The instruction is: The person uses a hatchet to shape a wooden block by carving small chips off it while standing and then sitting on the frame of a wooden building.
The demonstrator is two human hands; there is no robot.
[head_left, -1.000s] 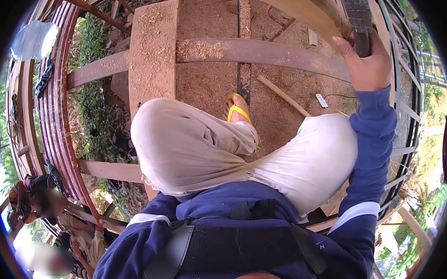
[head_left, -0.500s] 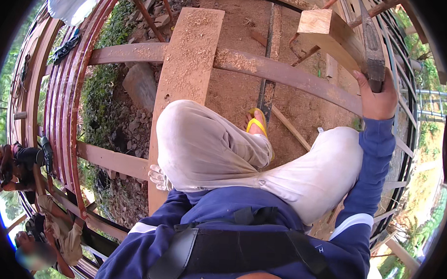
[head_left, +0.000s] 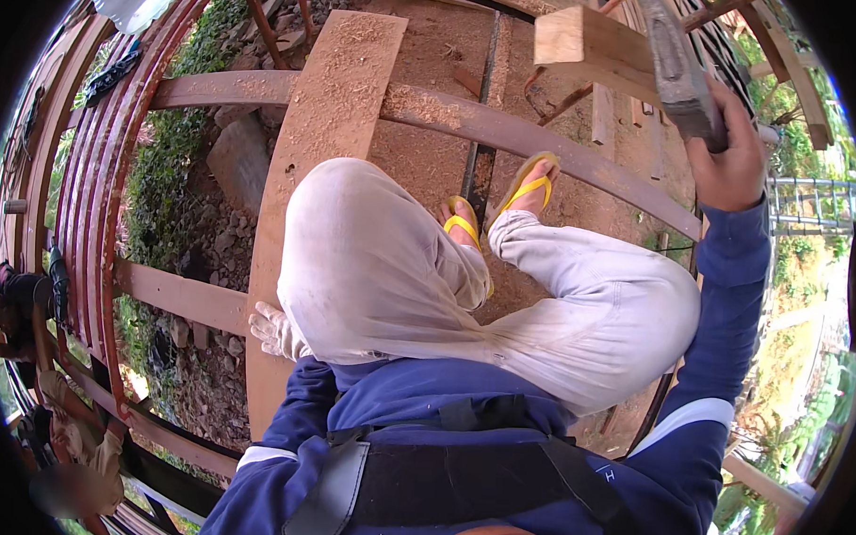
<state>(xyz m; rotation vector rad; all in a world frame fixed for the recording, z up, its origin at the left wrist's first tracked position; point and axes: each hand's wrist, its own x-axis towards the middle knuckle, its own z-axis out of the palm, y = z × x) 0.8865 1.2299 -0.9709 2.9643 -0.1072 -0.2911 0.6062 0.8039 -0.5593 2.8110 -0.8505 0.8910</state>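
My left hand (head_left: 275, 330), in a whitish glove, rests on the long wooden plank (head_left: 349, 86) beside my left thigh, its fingers stretched out. My bare right hand (head_left: 731, 160) is raised at the far right. It is closed round the dark end of a long grey tool (head_left: 678, 73) with a worn, flat face; its kind I cannot make out. Just left of that tool and partly behind it is a thick squared timber (head_left: 596, 49), its pale cut end facing left.
Wood shavings lie on the plank and the brown crossbeam (head_left: 508, 134). My feet wear yellow flip-flops (head_left: 463, 222). Reddish metal bars (head_left: 95, 218) run along the left, with rubble and greenery (head_left: 192, 137) beyond the plank. Other people (head_left: 82, 444) are at the lower left.
My right knee has swung outward and my right foot has come into view beside the left. My right hand has risen slightly with the tool, which now leans further left.
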